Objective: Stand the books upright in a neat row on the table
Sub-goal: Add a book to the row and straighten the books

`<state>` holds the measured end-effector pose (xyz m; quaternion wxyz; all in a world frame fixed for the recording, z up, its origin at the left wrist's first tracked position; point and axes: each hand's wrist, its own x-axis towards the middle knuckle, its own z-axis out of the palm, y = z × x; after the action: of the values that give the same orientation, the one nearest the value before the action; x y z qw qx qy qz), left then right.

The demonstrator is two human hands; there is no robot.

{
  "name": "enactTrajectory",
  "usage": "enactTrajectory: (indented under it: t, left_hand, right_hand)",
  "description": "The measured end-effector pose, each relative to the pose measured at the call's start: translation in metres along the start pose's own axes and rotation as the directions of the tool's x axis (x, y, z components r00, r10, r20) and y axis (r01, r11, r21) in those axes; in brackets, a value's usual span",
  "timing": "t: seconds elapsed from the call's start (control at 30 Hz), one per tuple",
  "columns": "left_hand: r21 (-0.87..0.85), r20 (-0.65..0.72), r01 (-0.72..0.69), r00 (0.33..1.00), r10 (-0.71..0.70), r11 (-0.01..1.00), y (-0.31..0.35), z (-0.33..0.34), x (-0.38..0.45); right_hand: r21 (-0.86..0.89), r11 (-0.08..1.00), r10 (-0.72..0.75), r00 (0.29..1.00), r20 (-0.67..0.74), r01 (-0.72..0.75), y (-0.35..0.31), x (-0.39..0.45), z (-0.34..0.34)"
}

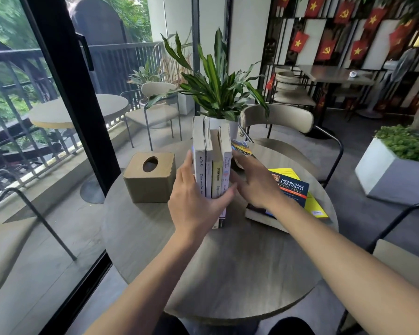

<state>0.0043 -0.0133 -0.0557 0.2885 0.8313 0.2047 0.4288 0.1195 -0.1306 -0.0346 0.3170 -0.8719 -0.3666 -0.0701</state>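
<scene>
Four upright books (pixel 212 170) are standing in a tight row, spines toward the camera, at centre frame on the round desk (pixel 228 274); the left hand (pixel 194 201) is pressing open and flat against the row's left side, thumb crossing the lower spines, fingers apart. The right hand (pixel 254 182) is lying open against the row's right side, clamped on nothing. A stack of flat books (pixel 293 189) is sitting right of centre under the right wrist, and a tissue box (pixel 150 177) is sitting left of the row.

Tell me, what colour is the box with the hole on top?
The tissue box is tan brown, seen in the head view.
</scene>
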Motion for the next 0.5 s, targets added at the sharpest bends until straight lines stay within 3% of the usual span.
enactTrajectory:
  t: [0.1,0.2,0.37,0.43,0.5]
  left_hand:
    - [-0.061,-0.066,-0.024,0.998,0.020,0.998,0.012,-0.006,0.014]
    - [-0.105,-0.064,-0.136,0.990,0.130,0.985,0.018,-0.016,0.031]
    - [-0.217,0.164,-0.309,0.924,0.346,0.926,0.009,-0.035,0.066]
    - [-0.294,0.292,-0.226,0.904,0.313,0.929,0.013,-0.043,0.077]
    - [-0.498,0.388,0.019,0.899,0.204,0.867,0.018,-0.044,0.089]
  right_hand:
    - [0.000,1.000,0.001,1.000,0.000,-0.001,-0.002,0.007,-0.002]
    - [0.001,1.000,-0.003,1.000,0.003,0.003,-0.004,0.016,-0.001]
    - [-0.003,0.998,-0.055,0.998,-0.020,0.055,-0.004,0.033,-0.003]
    - [0.029,0.996,-0.087,0.994,-0.062,0.089,-0.003,0.038,-0.001]
    - [0.129,0.986,-0.086,0.989,-0.121,0.101,-0.007,0.041,0.000]
